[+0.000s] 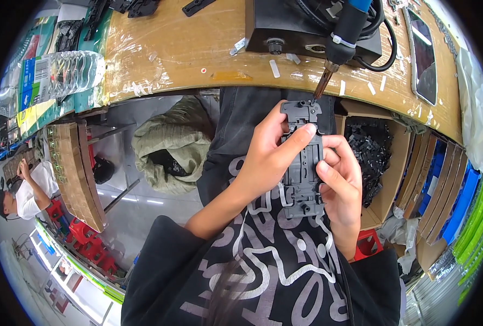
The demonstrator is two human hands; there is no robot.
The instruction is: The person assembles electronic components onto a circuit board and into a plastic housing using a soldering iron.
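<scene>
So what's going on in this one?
A person holds a long black molded plastic part between the left hand and right hand, left thumb across its face. Its far end is by the narrow tip of a black-and-blue tool above the table edge; whether they touch is unclear. Neither hand is on the tool. To the right, a cardboard box holds many small black pieces.

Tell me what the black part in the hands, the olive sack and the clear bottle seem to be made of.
Black part: probably moulded plastic, mostly matte, judging by its fine ribs and even dark colour.
Olive sack: likely cloth or woven plastic, dull, from its soft folds; which, I cannot tell.
Clear bottle: apparently plastic, glossy, being see-through and ribbed with bright highlights.
</scene>
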